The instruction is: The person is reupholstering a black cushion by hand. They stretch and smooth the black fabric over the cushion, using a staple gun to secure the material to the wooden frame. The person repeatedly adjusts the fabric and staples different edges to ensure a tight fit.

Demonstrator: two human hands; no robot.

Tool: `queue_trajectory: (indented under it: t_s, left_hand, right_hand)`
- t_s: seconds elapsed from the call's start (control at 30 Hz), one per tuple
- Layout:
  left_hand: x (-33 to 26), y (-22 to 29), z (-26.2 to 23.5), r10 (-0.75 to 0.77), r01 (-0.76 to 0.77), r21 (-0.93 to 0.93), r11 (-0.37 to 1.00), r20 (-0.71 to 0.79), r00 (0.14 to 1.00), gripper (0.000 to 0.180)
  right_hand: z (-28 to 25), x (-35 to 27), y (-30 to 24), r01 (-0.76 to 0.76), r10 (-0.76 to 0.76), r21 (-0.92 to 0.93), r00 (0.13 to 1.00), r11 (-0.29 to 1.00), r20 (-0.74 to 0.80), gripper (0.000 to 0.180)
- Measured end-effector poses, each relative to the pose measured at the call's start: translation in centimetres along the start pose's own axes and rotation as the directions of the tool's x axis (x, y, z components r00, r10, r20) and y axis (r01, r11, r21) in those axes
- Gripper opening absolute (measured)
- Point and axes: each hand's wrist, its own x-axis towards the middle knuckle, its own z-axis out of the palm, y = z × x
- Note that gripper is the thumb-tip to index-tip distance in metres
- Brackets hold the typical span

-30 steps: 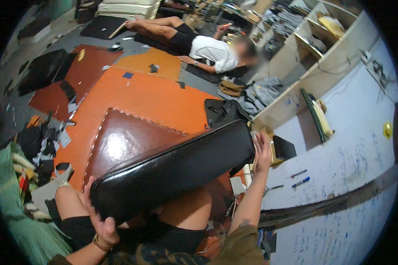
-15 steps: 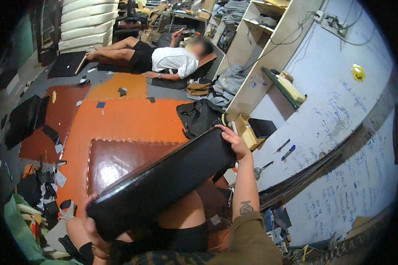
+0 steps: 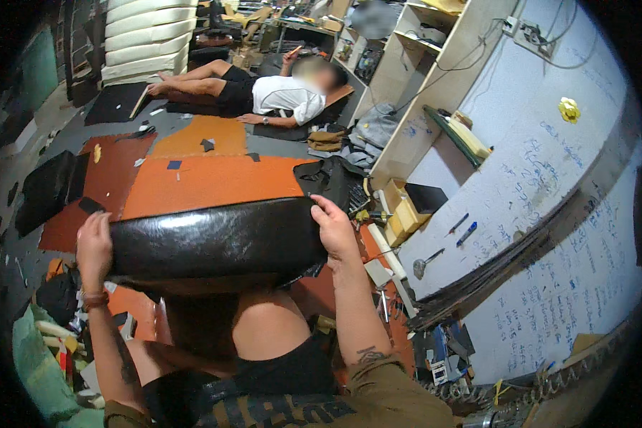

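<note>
Across the middle of the frame, up swung the black padded piece (image 3: 214, 242)! Half a second earlier it had slanted, its left end sunk low; now it lay almost level, its long glossy face turned into view, with the left grip (image 3: 95, 248) risen to nearly match the right grip (image 3: 335, 230). Both were clamped on it, the left around its left end, the right at its upper right corner. That squared-up hold, I judged, shared the load more evenly and made the piece easier to steady.

And what crowded it? Just below, near the centre of the frame, a bare knee (image 3: 271, 321) left little room for lowering; whether the two touched, I couldn't tell. Beyond the piece's top edge ran an orange sheet (image 3: 214, 175), partly hidden by it, and a crumpled black heap (image 3: 328, 178) sat close behind the right grip. Right of centre stood a yellowish box (image 3: 403, 225), with a blue marker (image 3: 466, 233) farther right. Lower left, a green bundle (image 3: 36, 364) bulged; up top, a co-worker (image 3: 285, 100) in a white shirt lay stretched out, well apart.
</note>
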Motion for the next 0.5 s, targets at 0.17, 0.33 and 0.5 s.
queue_trajectory:
  t_s: [0.17,0.33,0.5]
  left_hand:
    - [-1.1,12.9,4.4,0.361,-0.396,0.251,0.883,0.174,0.916,0.048]
    - [-2.1,23.7,8.5,0.399,-0.459,0.105,0.882,0.350,0.847,0.051]
    - [-2.9,29.9,10.9,0.370,-0.436,0.039,0.899,0.467,0.803,0.049]
  right_hand:
    - [-0.4,0.1,-0.7,-0.023,0.023,0.012,1.000,1.000,-0.001,0.047]
    - [-3.8,-0.4,0.5,0.093,-0.083,-0.132,0.994,0.987,0.077,0.047]
    - [-4.2,5.3,-2.0,0.326,-0.158,-0.618,0.937,0.715,0.312,0.047]
